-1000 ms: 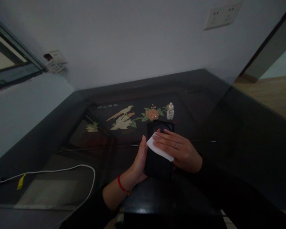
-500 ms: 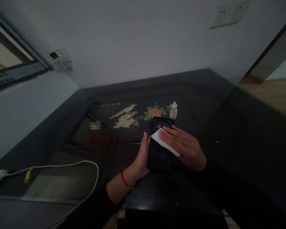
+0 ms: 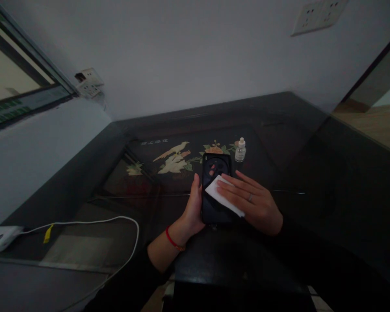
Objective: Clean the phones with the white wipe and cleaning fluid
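Note:
A black smartphone (image 3: 209, 212) is held with its back up, the round camera bump towards the far end. My left hand (image 3: 192, 211) grips it along the left edge, thumb up the side and the other fingers hidden beneath. Pressed on the phone's back is a folded white cloth (image 3: 221, 197), with the fingers of my right hand (image 3: 254, 203) lying over it. Just beyond the phone, to the right, a small clear bottle (image 3: 240, 151) with a white cap stands upright on the dark table (image 3: 279, 169).
At the left edge lies a white power strip (image 3: 1, 238); its white cable (image 3: 100, 221), with a yellow tag (image 3: 48, 233), curves towards the front. A bird-and-flower picture (image 3: 173, 161) decorates the tabletop. Wall sockets (image 3: 318, 18) are above, and a window (image 3: 16, 65) is at left.
The phone has shifted slightly away and to the left under the cloth, so more of its camera bump shows. Both hands keep their hold; the whole view has shifted a little.

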The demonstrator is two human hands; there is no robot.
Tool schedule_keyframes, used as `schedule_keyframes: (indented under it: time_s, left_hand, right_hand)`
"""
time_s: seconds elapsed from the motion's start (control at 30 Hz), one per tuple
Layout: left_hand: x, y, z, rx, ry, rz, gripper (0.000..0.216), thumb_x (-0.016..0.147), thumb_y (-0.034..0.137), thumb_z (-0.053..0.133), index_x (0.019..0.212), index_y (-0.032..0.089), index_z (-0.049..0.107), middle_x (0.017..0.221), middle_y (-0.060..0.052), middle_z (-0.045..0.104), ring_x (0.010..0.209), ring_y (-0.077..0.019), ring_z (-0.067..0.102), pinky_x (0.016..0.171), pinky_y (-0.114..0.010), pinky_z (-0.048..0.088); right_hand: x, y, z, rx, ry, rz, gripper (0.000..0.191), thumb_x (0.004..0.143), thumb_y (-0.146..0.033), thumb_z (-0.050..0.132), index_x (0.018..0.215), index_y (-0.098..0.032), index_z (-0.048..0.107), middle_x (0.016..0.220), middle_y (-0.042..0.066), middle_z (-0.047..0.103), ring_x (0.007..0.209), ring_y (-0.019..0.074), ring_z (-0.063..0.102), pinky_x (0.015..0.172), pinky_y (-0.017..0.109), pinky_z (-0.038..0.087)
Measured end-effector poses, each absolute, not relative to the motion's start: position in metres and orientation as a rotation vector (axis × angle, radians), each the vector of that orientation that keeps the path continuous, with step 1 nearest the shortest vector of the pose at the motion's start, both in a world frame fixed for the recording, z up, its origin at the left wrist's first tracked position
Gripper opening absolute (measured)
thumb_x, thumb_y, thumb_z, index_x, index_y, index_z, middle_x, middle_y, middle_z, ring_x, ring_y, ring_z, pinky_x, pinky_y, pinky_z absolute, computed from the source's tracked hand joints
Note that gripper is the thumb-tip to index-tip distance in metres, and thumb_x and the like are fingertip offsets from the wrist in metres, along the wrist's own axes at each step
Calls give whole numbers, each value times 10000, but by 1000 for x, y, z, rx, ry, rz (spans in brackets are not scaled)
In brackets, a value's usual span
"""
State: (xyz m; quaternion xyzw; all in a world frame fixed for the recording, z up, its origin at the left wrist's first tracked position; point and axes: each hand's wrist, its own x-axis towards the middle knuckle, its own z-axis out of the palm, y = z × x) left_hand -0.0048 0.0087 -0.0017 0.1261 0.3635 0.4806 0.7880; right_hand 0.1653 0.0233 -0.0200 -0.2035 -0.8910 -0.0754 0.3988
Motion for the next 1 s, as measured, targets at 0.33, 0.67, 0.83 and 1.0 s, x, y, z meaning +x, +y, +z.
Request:
schedule_keyframes:
  time_s: [0.33,0.67,0.83,1.0]
  left_hand:
    - [-13,15,-1,364,705,1040,812,906,668,212,1231,37,607,1074,-169,707,944,-240,675,920,-347,468]
    - [-5,8,4,275,769,1067,635,960,539,261,1360,114,509,1088,-134,708,1007,-243,663,940,-368,463]
    - [-13,15,1,365,711,1059,793,919,642,205,1259,34,585,1068,-183,705,1020,-275,660,952,-392,456]
    - [-8,11,1,295,781,1118,643,953,553,272,1353,113,516,1137,-139,694,1085,-262,636,976,-394,444]
  right_hand:
    - [152,12,-23,-228,-2414,-172,348,992,-114,330,1215,-91,597,1260,71,650,1260,212,537,1097,470,419]
    - [163,24,-23,-487,-2342,-186,363,971,-94,388,1288,-148,557,1286,98,629,1300,213,492,1100,490,404]
    - [155,15,-23,-220,-2433,-176,333,978,-106,378,1236,-106,587,1275,81,638,1300,206,491,1108,461,406]
    - [161,17,-19,-445,-2259,-109,397,954,-76,394,1318,-153,531,1253,93,652,1280,201,515,1099,475,410]
